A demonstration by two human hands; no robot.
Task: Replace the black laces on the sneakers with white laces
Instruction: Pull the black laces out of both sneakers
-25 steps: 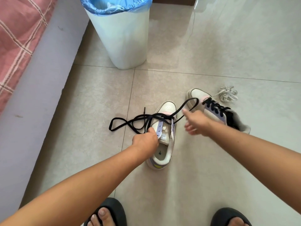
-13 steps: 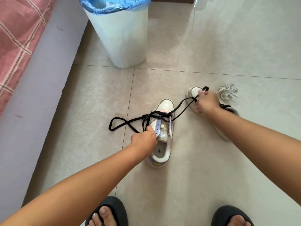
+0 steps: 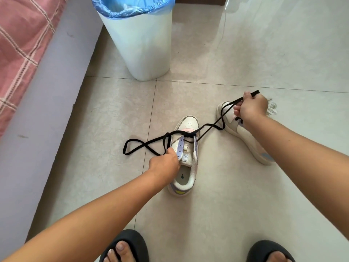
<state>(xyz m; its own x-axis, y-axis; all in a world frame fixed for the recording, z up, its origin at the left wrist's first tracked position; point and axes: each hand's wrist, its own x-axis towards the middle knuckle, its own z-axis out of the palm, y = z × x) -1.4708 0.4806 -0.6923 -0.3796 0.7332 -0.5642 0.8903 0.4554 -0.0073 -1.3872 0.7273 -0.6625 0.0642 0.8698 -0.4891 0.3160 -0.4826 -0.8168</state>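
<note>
We saw the black lace (image 3: 209, 127) running from the near sneaker (image 3: 186, 157) on the floor (image 3: 245, 186) up to our right hand (image 3: 252, 109), which squeezed it tight. Our left hand (image 3: 164, 164) gripped that shoe's side. The other sneaker (image 3: 245, 133) lay under our right arm, beside white laces (image 3: 272, 108).

On the floor (image 3: 245, 186), one sneaker (image 3: 186, 161) lies near, centre; a second sneaker (image 3: 243, 133) lies right of it. A bin (image 3: 139, 44) stands far behind them, a bed (image 3: 22, 44) at the left.
</note>
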